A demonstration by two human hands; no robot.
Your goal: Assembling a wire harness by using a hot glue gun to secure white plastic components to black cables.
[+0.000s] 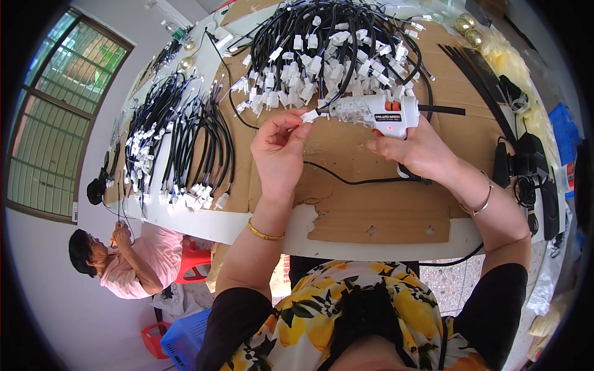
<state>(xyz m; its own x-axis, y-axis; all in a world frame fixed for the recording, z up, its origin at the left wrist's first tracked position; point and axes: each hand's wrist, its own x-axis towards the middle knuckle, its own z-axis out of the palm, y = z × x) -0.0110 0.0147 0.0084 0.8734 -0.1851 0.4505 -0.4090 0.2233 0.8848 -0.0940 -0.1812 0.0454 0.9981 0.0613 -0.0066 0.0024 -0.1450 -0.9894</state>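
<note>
My right hand (418, 152) grips a white hot glue gun (378, 114) with a black glue stick out the back, its nozzle pointing left. My left hand (279, 148) pinches a small white connector (309, 115) on a black cable right at the nozzle tip. Just beyond lies a big pile of black cables with white connectors (322, 55) on brown cardboard (371, 204) that covers the white table (297, 235).
A second spread of black cables (176, 139) lies at the left of the table. Black glue sticks (476, 80) and black power adapters (526, 167) sit at the right. Another person (124, 263) in a pink top sits low at the left beside a red stool (193, 260).
</note>
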